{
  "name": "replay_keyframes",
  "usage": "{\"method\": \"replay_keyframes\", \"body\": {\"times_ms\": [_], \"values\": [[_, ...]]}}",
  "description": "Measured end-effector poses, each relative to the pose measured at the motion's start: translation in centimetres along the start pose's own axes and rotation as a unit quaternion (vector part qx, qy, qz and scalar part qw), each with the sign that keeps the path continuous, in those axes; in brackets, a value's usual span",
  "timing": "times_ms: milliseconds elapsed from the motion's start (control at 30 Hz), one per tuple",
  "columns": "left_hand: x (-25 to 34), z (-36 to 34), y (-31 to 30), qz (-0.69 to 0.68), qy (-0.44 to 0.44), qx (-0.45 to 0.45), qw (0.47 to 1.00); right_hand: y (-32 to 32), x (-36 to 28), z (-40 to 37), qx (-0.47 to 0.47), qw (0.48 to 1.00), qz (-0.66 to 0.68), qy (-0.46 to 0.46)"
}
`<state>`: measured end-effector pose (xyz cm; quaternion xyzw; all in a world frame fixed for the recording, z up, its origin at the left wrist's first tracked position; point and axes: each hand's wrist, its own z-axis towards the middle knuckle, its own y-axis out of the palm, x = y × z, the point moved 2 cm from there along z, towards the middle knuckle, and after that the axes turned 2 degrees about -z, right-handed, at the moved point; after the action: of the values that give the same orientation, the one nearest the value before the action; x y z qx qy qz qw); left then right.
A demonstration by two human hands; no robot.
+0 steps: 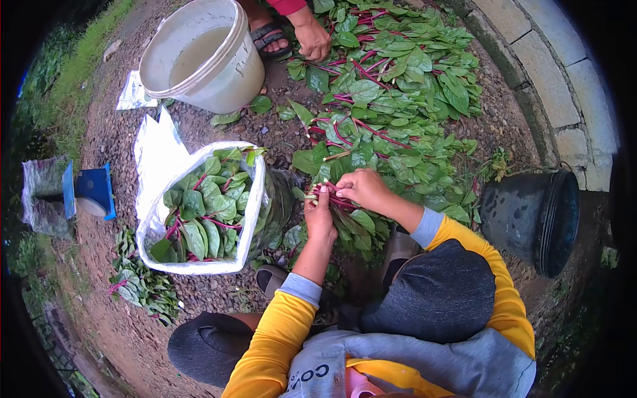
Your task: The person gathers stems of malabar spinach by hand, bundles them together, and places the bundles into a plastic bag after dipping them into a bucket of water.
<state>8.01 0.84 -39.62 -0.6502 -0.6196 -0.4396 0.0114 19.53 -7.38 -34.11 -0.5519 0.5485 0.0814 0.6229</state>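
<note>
A bunch of red-stemmed Malabar spinach (358, 229) is held low over the ground, its leaves hanging toward my feet. My left hand (320, 217) is closed around the stems near their cut ends. The fingers of my right hand (363, 188) pinch at the same stems from the right, close to my left fingertips. Just left of my hands stands a clear plastic bag (251, 255) with a white folded rim, full of spinach leaves (211, 215). Beyond my hands a broad pile of the same spinach (398, 86) covers the ground.
A white bucket (232, 76) with cloudy water stands at the upper left. Beside it another person's hand (312, 36) reaches to the pile. A black bucket (524, 215) lies tipped at the right, near a block kerb (557, 86). Loose greens (142, 278) lie left, past them a blue object (96, 189).
</note>
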Motion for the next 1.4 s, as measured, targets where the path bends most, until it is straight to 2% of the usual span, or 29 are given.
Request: {"method": "replay_keyframes", "body": {"times_ms": [200,300,400,500,600,667,700,733,767,800,833,867,900,1000,1033,1233,1400], "values": [[0.1,-0.4,0.4,0.017,-0.005,-0.006,1.0,1.3,0.9,0.0,0.007,0.999,0.032,-0.011],[-0.1,-0.7,0.4,0.031,-0.037,0.021,0.999,1.6,0.7,-0.1,0.008,0.999,0.002,-0.031],[-0.4,-0.2,-0.1,0.005,-0.044,0.0,0.999,1.7,0.7,0.0,-0.001,0.999,-0.001,-0.047],[-0.3,-0.3,0.0,0.006,-0.064,0.015,0.998,2.0,0.9,0.1,-0.019,0.999,-0.026,-0.04],[-0.7,0.0,-0.6,-0.01,-0.059,-0.019,0.998,2.0,1.2,0.5,-0.032,0.997,-0.007,-0.074],[0.0,-0.2,0.0,-0.004,-0.045,-0.017,0.999,-0.3,-0.2,1.1,-0.098,0.993,0.0,-0.064],[0.3,-0.2,0.5,0.0,-0.038,-0.017,0.999,-1.2,-0.2,1.8,-0.088,0.994,0.01,-0.07],[0.8,-0.1,0.6,0.017,-0.02,-0.021,0.999,-2.6,-0.2,2.6,-0.017,0.995,0.027,-0.09],[1.0,0.2,0.2,0.018,-0.019,-0.014,1.0,-3.9,0.9,3.9,0.036,0.998,0.031,-0.031],[0.9,0.5,-0.1,0.017,-0.016,-0.009,1.0,-5.2,2.6,5.2,0.096,0.995,0.007,-0.014],[0.9,0.4,0.0,0.015,-0.014,-0.004,1.0,-6.8,4.1,6.2,0.146,0.988,-0.021,-0.039],[0.8,0.3,-0.1,0.013,-0.013,0.001,1.0,-8.2,5.1,6.9,0.16,0.983,-0.085,0.004],[0.7,0.3,-0.1,0.013,-0.012,0.006,1.0,-9.1,5.9,7.2,0.155,0.979,-0.118,0.061],[0.8,0.1,0.2,0.016,-0.014,0.002,1.0,-9.3,9.0,7.8,0.132,0.96,-0.24,0.06],[0.8,0.2,0.2,0.017,-0.016,0.001,1.0,-9.0,9.7,8.1,0.073,0.969,-0.208,0.114],[0.8,0.3,0.2,0.021,-0.021,0.002,1.0,-7.3,10.0,7.1,0.105,0.967,-0.232,0.019],[0.8,0.2,0.2,0.02,-0.026,0.003,0.999,-8.8,8.2,6.6,0.152,0.971,-0.182,0.035]]}}
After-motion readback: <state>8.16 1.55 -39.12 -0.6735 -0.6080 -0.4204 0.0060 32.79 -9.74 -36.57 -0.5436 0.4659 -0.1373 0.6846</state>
